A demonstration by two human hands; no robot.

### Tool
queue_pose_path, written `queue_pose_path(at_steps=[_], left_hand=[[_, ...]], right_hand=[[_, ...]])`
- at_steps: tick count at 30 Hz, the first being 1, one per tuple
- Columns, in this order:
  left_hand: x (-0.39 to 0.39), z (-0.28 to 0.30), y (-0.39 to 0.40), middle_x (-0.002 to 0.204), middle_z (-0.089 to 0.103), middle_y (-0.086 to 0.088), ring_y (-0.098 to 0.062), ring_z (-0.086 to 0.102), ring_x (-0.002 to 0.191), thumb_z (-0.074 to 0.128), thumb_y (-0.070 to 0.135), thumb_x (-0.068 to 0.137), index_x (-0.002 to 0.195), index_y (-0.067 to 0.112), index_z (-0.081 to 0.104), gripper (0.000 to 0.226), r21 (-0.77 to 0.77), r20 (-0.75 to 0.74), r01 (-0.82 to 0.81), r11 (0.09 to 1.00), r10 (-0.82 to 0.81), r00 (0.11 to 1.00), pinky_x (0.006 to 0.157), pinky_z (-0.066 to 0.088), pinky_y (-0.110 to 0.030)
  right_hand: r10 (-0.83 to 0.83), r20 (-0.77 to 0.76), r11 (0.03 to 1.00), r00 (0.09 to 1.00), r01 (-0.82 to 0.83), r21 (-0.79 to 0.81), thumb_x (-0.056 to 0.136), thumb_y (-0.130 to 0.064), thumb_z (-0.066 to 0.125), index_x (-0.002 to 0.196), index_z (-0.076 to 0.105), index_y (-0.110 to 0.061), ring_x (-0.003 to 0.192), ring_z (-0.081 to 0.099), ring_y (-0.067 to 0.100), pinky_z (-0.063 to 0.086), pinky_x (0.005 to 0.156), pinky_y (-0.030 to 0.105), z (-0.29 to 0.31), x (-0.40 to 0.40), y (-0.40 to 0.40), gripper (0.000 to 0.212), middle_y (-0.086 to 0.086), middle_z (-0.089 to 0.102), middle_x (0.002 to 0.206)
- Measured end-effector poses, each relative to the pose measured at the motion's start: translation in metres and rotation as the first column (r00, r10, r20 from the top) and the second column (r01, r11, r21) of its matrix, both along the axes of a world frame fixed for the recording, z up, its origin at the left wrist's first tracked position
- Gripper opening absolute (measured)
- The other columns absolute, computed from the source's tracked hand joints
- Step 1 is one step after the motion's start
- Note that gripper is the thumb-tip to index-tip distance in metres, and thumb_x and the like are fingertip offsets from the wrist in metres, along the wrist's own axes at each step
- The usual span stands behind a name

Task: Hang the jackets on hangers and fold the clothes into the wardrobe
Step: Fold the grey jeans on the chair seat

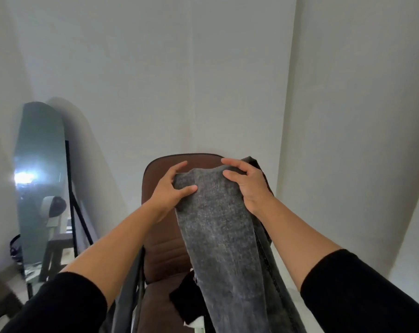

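Observation:
Grey washed jeans hang lengthwise in front of me, their top end held up over the back of a brown chair. My left hand pinches the left corner of that top end between thumb and fingers. My right hand grips the right corner, fingers curled over the cloth. A black garment with a bit of white under it lies on the chair seat, partly hidden by the jeans. No hanger or wardrobe is in view.
A tall standing mirror on a black frame leans against the wall at left. A dark wooden stool stands by it. White walls close in behind the chair and at right.

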State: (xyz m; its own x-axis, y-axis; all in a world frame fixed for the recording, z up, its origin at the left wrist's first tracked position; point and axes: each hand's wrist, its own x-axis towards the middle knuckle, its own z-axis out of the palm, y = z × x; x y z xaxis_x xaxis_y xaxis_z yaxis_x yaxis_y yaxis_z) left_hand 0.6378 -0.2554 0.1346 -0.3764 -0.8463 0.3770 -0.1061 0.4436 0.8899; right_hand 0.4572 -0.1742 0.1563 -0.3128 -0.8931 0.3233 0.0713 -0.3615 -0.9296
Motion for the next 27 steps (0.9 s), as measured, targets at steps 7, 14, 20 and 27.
queue_pose_path(at_steps=[7, 14, 20, 27], left_hand=[[-0.011, 0.009, -0.001, 0.124, 0.048, 0.006, -0.011, 0.045, 0.114, 0.083, 0.024, 0.068, 0.129, 0.032, 0.046, 0.071, -0.023, -0.076, -0.149, 0.989, 0.147, 0.986, 0.094, 0.045, -0.029], [-0.012, 0.020, -0.001, 0.126, 0.051, 0.002, -0.016, 0.051, 0.113, 0.086, 0.036, 0.061, 0.120, 0.033, 0.049, 0.069, -0.136, -0.036, -0.334, 0.933, 0.332, 0.943, 0.097, 0.046, -0.034], [0.015, 0.005, 0.012, 0.130, 0.040, 0.005, -0.012, 0.044, 0.120, 0.082, 0.024, 0.068, 0.103, 0.032, 0.062, 0.042, -0.309, -0.010, -0.293, 0.905, 0.305, 0.952, 0.105, 0.041, -0.031], [0.045, -0.003, 0.025, 0.117, 0.041, 0.006, -0.007, 0.048, 0.108, 0.083, 0.024, 0.066, 0.103, 0.027, 0.063, 0.042, -0.349, -0.051, -0.339, 0.874, 0.343, 0.938, 0.099, 0.043, -0.024]], right_hand=[[-0.241, -0.268, 0.966, 0.933, 0.257, 0.024, 0.085, -0.008, 0.066, 0.093, 0.071, -0.026, 0.095, 0.058, 0.013, 0.049, 0.077, 0.018, 0.004, -0.022, -0.004, 0.021, 0.001, 0.063, 0.109], [-0.249, -0.293, 0.957, 0.923, 0.280, 0.069, 0.085, -0.016, 0.068, 0.108, 0.068, -0.027, 0.107, 0.056, 0.015, 0.047, 0.097, 0.028, 0.001, -0.022, 0.003, 0.026, -0.005, 0.061, 0.115], [-0.134, -0.423, 0.973, 0.896, 0.200, 0.115, 0.080, -0.008, 0.072, 0.129, 0.055, -0.027, 0.109, 0.049, 0.012, 0.042, 0.095, 0.023, -0.003, -0.009, 0.018, 0.056, -0.007, 0.052, 0.122], [-0.142, -0.461, 0.965, 0.876, 0.226, 0.132, 0.079, -0.004, 0.071, 0.121, 0.062, -0.023, 0.113, 0.053, 0.017, 0.045, 0.095, 0.024, -0.001, 0.014, 0.015, 0.047, 0.001, 0.056, 0.126]])
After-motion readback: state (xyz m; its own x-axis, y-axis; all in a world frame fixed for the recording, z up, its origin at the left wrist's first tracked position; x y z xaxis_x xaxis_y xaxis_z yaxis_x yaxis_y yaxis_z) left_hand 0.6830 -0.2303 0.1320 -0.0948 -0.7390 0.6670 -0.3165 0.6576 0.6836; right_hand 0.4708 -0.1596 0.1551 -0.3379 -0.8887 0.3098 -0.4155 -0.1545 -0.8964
